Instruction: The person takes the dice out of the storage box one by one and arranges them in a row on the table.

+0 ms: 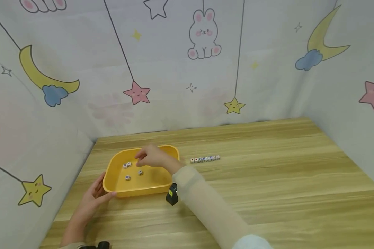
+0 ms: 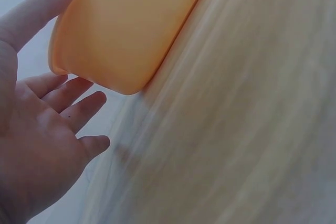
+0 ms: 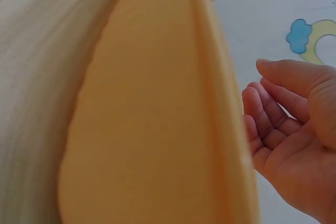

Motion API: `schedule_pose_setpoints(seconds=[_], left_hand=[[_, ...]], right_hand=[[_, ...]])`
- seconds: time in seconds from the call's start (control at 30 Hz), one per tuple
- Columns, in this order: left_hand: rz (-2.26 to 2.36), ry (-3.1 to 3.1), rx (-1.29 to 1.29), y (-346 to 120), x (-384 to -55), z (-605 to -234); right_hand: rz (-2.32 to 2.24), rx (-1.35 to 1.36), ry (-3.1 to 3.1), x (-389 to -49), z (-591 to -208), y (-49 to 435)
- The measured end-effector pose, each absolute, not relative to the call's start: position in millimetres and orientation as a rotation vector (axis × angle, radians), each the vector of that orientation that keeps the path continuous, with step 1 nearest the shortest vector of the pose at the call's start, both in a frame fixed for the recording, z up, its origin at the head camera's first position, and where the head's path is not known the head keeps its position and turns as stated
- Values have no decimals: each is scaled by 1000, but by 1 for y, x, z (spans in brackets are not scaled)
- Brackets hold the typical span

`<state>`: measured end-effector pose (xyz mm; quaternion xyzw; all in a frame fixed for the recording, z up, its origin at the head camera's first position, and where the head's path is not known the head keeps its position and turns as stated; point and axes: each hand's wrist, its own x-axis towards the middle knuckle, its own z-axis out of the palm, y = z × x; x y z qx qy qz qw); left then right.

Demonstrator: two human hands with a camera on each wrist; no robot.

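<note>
Several small white dice lie apart in a shallow yellow tray, two of them side by side near its left end. My left hand holds the tray's near left corner, thumb at the front rim and fingers along the left side. The left wrist view shows those fingers spread against the tray's outer wall. Over the tray hovers my right hand, slightly blurred, with fingers bent loosely. In the right wrist view its thumb and fingers are apart, and no die shows between them.
A straight row of dice stands on the wood-grain table, right of the tray. A small black device shows by the right sleeve. Patterned white cloth closes off the back and sides.
</note>
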<state>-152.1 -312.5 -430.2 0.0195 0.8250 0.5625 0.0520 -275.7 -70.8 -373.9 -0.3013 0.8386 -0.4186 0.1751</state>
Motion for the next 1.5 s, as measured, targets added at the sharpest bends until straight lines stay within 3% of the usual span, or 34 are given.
schedule_pose_setpoints(seconds=[0.57,1.5], left_hand=[[1726,2512,44,-311,-151,-429],[1717,2508,12,-310,-150,-428]], right_hand=[[-1180,-648,2397,-274,-407,-81],[-854,-596,2562,-265,-415,-102]])
